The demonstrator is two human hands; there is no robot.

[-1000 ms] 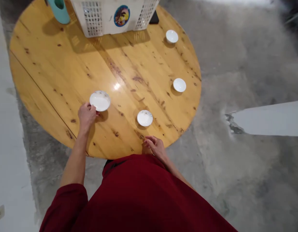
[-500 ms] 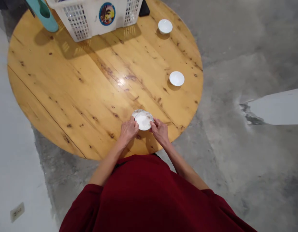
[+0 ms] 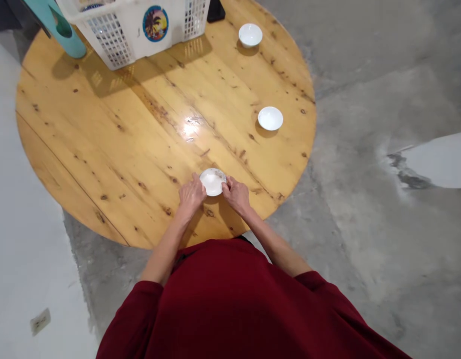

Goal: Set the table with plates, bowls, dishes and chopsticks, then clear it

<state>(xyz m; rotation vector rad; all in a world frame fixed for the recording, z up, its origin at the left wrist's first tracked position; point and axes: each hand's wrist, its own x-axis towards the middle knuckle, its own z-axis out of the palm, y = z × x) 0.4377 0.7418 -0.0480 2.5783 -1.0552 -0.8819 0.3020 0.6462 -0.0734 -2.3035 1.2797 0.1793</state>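
Between the two hands, near the table's near edge, a white bowl (image 3: 213, 182) is gripped by its rim from opposite sides. Its left side is pinched by the left hand (image 3: 192, 195) and its right side by the right hand (image 3: 236, 193), with both sets of fingers closed on it. A faint pattern is seen inside it; whether another is nested beneath cannot be told. Beyond the grip and to its right, a plain white bowl (image 3: 270, 118) is set upright, and farther past it a second plain bowl (image 3: 250, 35). Far beyond the grip, to the left, a white lattice-sided plastic basket (image 3: 176, 27) is placed, its contents barely made out. Beside it a turquoise object (image 3: 75, 46) is seen. All are borne by a round, glossy, knotted wooden table (image 3: 103, 164).
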